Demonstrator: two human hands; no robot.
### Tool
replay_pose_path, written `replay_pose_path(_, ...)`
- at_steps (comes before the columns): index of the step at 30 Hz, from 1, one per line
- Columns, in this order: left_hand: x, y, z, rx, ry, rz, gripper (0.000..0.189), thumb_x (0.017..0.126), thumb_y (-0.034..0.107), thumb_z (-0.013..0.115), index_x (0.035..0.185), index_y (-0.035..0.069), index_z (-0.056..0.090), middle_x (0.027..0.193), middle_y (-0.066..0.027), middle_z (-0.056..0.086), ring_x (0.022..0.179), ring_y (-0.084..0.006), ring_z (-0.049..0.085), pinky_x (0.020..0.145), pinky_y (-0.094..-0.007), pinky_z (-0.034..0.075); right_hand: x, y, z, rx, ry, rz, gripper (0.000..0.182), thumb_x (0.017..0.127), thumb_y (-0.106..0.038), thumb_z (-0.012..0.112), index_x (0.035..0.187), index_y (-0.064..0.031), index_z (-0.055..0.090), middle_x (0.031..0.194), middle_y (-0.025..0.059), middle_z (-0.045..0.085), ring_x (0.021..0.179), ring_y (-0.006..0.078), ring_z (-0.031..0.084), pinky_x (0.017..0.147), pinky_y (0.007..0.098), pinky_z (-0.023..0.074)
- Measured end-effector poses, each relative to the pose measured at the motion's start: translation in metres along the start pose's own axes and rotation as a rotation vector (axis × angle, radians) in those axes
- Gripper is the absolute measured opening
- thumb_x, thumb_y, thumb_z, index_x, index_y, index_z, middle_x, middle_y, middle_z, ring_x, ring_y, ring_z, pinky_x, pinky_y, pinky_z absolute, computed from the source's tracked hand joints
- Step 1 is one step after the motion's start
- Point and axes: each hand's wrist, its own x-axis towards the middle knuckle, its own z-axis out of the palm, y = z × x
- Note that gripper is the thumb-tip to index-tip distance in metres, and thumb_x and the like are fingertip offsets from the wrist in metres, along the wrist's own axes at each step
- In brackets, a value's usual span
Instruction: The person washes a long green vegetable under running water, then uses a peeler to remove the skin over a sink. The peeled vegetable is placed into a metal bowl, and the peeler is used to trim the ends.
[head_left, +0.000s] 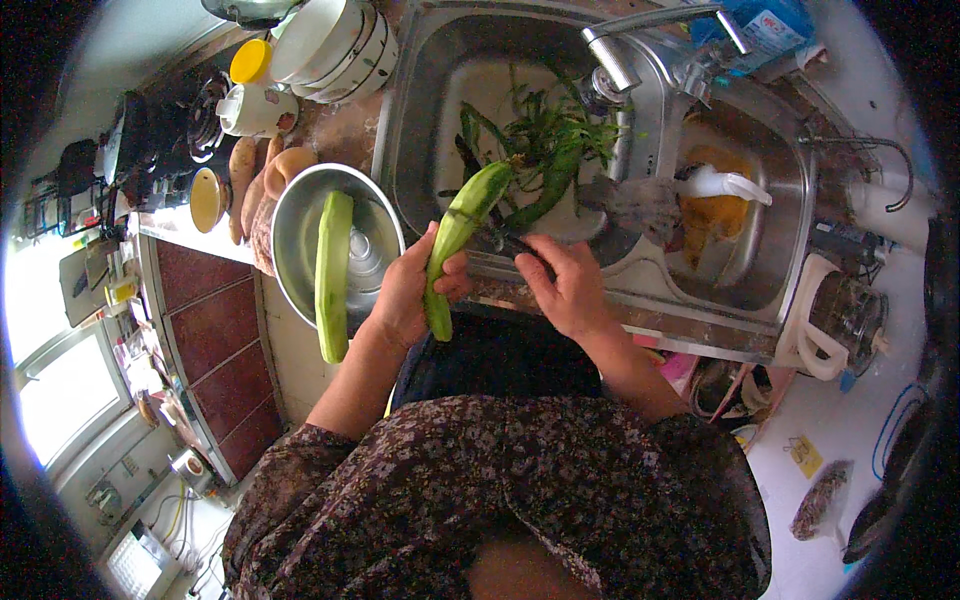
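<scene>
My left hand (412, 289) grips a partly peeled long green gourd (457, 240), held tilted over the sink's front edge. The gourd's lower part is pale, while dark green skin shows near its upper end. Just right of it, my right hand (562, 281) is closed on the dark handle of a peeler or knife (517, 244); its working end is hard to make out. Green peelings (551, 150) lie heaped in the large sink basin (427, 97). A peeled pale green gourd (334, 277) leans across a steel bowl (379, 202) at the left.
Stacked bowls (337, 52), a white mug (259, 111) and brown root vegetables (241, 180) stand left of the sink. A faucet (611, 60) reaches over the basin. A grey cloth (637, 202) lies on the divider beside the smaller basin (780, 247). A glass jug (847, 315) stands at the right.
</scene>
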Motion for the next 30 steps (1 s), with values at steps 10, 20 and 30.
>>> replay_pose_path(10, -0.004, 0.002, 0.003, -0.112, -0.102, -0.076, 0.033, 0.098, 0.036, 0.029, 0.102, 0.009, 0.048, 0.059, 0.0039, 0.038, 0.045, -0.0056, 0.030, 0.049, -0.0209, 0.029, 0.007, 0.022, 0.001, -0.193, 0.099, 0.100, 0.023, 0.085, -0.029, 0.058, 0.094, -0.0083, 0.063, 0.076, 0.0119, 0.063, 0.064, 0.0305, 0.058, 0.062, 0.0363, 0.0407)
replay_pose_path(20, -0.001, 0.001, -0.001, -0.064, -0.064, -0.078, 0.034, 0.097, 0.037, 0.030, 0.101, 0.008, 0.049, 0.060, 0.0036, 0.038, 0.046, -0.0058, 0.030, 0.051, -0.0222, 0.030, 0.014, 0.049, 0.014, -0.265, 0.011, 0.435, 0.030, 0.088, -0.038, 0.050, 0.097, -0.0108, 0.061, 0.079, 0.0158, 0.063, 0.071, 0.0336, 0.060, 0.058, 0.0390, 0.0443)
replay_pose_path(30, 0.000, 0.004, -0.007, 0.071, -0.004, -0.013, 0.036, 0.097, 0.038, 0.030, 0.100, 0.007, 0.050, 0.061, 0.0026, 0.040, 0.047, -0.0067, 0.031, 0.053, -0.0213, 0.031, 0.012, 0.022, -0.002, 0.106, -0.013, 0.448, 0.036, 0.089, -0.037, 0.051, 0.098, -0.0030, 0.059, 0.070, 0.0117, 0.054, 0.065, 0.0244, 0.051, 0.059, 0.0352, 0.0426)
